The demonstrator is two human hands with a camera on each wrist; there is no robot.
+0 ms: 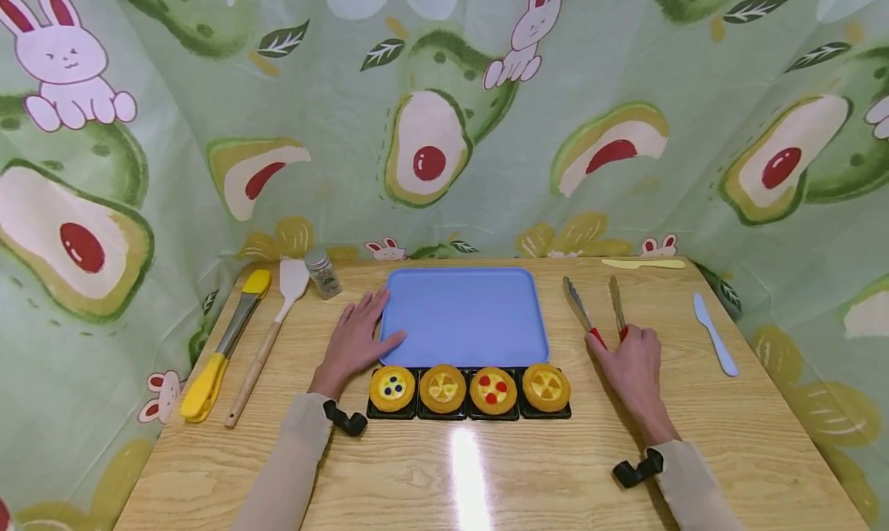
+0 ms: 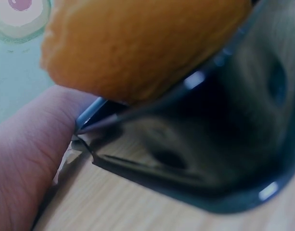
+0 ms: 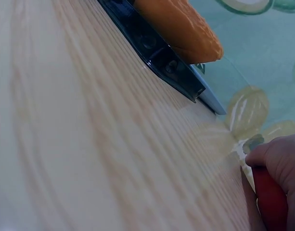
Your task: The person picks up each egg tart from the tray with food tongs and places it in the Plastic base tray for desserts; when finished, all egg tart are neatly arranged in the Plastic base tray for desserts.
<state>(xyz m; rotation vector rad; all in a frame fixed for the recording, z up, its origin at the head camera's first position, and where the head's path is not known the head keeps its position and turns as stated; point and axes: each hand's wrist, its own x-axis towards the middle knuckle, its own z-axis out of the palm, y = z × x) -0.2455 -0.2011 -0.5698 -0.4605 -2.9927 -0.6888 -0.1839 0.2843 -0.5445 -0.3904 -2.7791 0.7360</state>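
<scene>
My left hand (image 1: 354, 342) rests at the left edge of a blue tray (image 1: 465, 315), fingers extended and thumb over its rim. My right hand (image 1: 633, 365) grips red-handled tongs (image 1: 578, 303), whose metal arms stand spread apart on the table to the tray's right. The red handle (image 3: 271, 199) also shows in the right wrist view. Along the tray's near side, several egg tarts sit in a row in black holders: one with blue dots (image 1: 392, 390), one with red dots (image 1: 493, 392), and others with yellow wedges (image 1: 546, 388). The left wrist view shows a tart (image 2: 142, 48) in its holder (image 2: 210, 139) close up.
At the left lie yellow-tipped tongs (image 1: 236, 333) and a white spatula (image 1: 294, 279) with a wooden handle. A small shaker jar (image 1: 323, 275) stands at the back left. On the right are a yellow knife (image 1: 642, 264) and a light-blue knife (image 1: 714, 334). Patterned cloth (image 1: 333, 207) surrounds the table.
</scene>
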